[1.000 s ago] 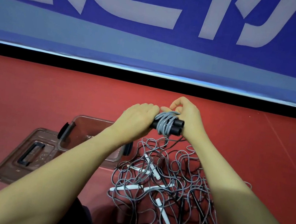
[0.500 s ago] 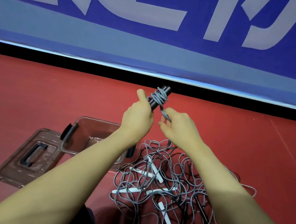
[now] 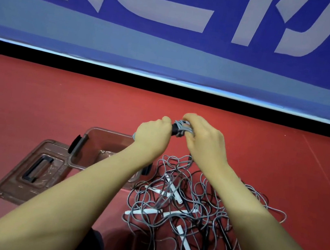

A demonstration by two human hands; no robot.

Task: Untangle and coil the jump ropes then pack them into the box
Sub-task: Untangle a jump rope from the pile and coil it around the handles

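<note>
My left hand (image 3: 153, 136) grips the black handles of a jump rope (image 3: 178, 129), which has grey cord wound tightly round it. My right hand (image 3: 202, 139) covers the handles' far end, fingers curled over the grey windings. Both hands are raised above the floor, over the far edge of a tangled pile of ropes (image 3: 185, 209). That pile has grey and black cords and several white handles. A clear brown box (image 3: 100, 147) stands open to the left of the pile, partly hidden by my left forearm.
The box's lid (image 3: 33, 171) lies flat on the red floor, left of the box, with a black handle in it. A blue banner wall (image 3: 172, 40) with a black base runs across the back. My dark-clothed knees show at the bottom.
The bundle was tilted upright half a second ago with my right hand pulling cord below it. Now it lies level again and my right hand has closed over its end.
</note>
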